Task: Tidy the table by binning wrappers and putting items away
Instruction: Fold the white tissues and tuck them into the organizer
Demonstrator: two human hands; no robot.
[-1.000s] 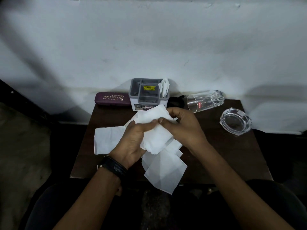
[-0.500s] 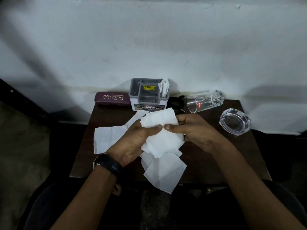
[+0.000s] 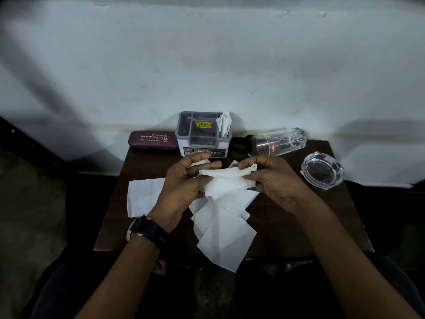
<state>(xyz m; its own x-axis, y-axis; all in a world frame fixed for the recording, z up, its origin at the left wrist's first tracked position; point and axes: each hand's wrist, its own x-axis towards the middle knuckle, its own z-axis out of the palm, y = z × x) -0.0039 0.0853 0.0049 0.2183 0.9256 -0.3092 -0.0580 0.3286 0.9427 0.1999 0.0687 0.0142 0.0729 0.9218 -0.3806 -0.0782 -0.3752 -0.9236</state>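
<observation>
At the centre of the frame, the left hand [image 3: 184, 187] and right hand [image 3: 273, 180] pinch a white paper napkin [image 3: 225, 185] above the dark brown wooden table [image 3: 287, 217] (more white sheets [image 3: 223, 233] lie beneath); a clear drinking glass [image 3: 280, 145] lies on its side at upper right.

Small dark brown square wooden table [image 3: 287, 226] is standing against the wall. Maroon hard spectacle case with gold lettering [image 3: 153, 139] is lying along the back left edge. Just beside it, a grey and white plastic compartment organiser [image 3: 182, 146] is sitting upright. A small black object [image 3: 240, 145], too dark to identify, is sitting right of it. Clear drinking glass [image 3: 280, 141] is lying on its side at the back right. Clear faceted glass ashtray [image 3: 305, 176] is sitting near the right edge. Flat white tissue sheet [image 3: 143, 196] is lying at left; loose pile of white tissue sheets [image 3: 225, 236] is overhanging the front edge.
</observation>
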